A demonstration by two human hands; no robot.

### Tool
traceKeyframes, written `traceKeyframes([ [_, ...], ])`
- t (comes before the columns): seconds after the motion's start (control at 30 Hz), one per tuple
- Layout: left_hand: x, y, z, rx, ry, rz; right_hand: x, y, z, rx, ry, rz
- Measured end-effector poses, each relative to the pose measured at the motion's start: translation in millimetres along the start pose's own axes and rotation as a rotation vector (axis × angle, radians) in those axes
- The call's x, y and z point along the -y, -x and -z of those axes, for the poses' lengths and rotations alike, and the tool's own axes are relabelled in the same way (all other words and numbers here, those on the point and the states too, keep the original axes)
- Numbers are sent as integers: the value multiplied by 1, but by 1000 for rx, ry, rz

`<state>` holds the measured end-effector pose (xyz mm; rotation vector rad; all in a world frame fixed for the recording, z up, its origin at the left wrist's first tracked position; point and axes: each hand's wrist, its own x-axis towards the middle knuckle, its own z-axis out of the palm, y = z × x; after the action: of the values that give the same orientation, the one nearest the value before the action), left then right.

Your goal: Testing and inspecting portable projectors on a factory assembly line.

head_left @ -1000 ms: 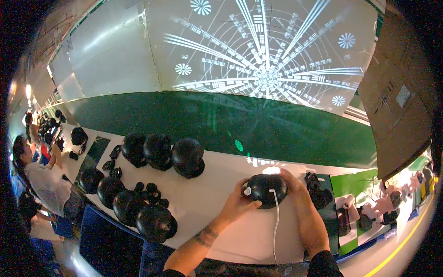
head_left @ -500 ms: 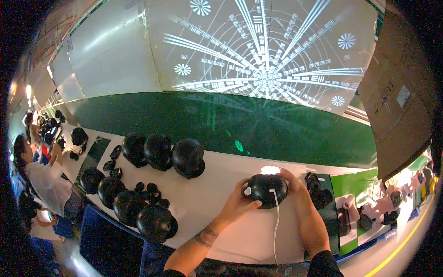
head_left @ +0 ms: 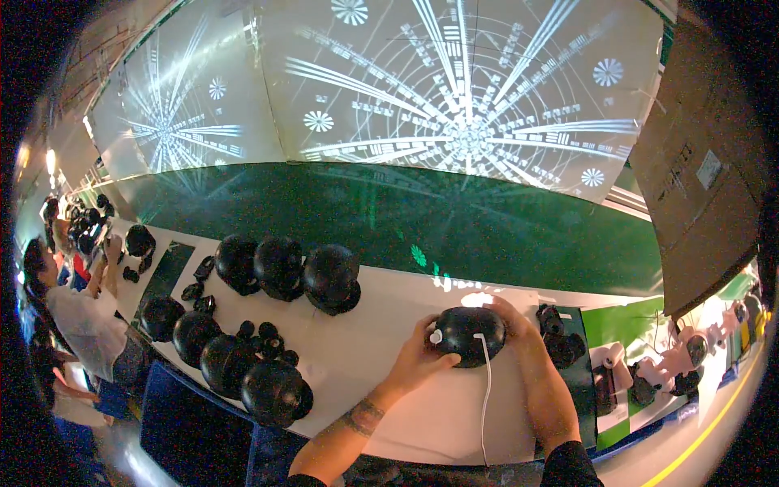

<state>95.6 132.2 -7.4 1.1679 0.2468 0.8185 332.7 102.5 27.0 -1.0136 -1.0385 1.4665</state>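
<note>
Both hands are clamped on a black dome (head_left: 469,334) sitting on the white surface (head_left: 373,357): the left hand (head_left: 419,357) cups its near left side, the right hand (head_left: 513,321) wraps the far right. A white cable (head_left: 485,390) runs off the dome toward the person (more black domes (head_left: 280,268) stand to the left).

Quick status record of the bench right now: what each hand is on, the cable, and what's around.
left hand: grips the left side of the black dome-shaped unit
right hand: cups the dome's far right side
white cable: runs from the dome's top toward the near table edge
white table: carries the dome
other black domes: grouped to the left, untouched
co-worker: at the far left end
</note>
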Motion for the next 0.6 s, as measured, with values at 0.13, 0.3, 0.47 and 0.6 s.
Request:
traceKeyframes([
  [0.13, 5, 1, 5, 2, 5, -34, 8, 5, -16, -35, 2, 20],
  [0.3, 6, 1, 1, 18, 25, -22, -10, 1, 11, -73, 0, -37],
  [0.47, 11, 6, -1, 5, 25, -38, -16, 3, -4, -246, -37, -30],
  [0.6, 16, -5, 3, 28, 0, -60, -3, -1, 8, -347, 80, 117],
])
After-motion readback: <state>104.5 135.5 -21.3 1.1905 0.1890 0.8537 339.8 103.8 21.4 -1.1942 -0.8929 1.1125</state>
